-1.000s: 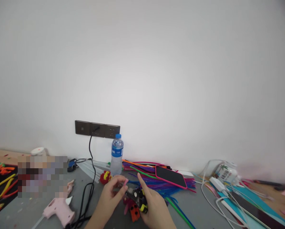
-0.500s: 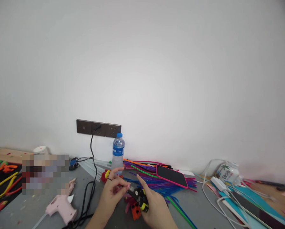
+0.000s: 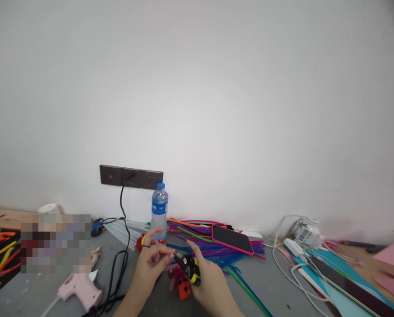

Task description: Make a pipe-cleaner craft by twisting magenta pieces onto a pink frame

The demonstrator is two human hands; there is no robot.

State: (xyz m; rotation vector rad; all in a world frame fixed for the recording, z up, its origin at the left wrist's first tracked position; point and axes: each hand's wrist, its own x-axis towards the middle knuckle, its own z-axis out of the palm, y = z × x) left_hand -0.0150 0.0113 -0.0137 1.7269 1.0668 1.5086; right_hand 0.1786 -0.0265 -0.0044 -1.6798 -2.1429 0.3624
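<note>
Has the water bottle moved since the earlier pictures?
No: the water bottle keeps its place against the socket panel, its blue cap overlapping the panel's lower right corner.

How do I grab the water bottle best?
I'd probably grip the bottle around its blue label, coming from the right: it stands upright, the colourful stems lie low on that side, and the left hand partly hides its base.

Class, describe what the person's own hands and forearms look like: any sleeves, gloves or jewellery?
The visible forearms have no sleeves or bracelets. The ungloved left hand has a thin dark band, seemingly a ring, on one finger; the right hand, also ungloved, shows no ring.
</note>
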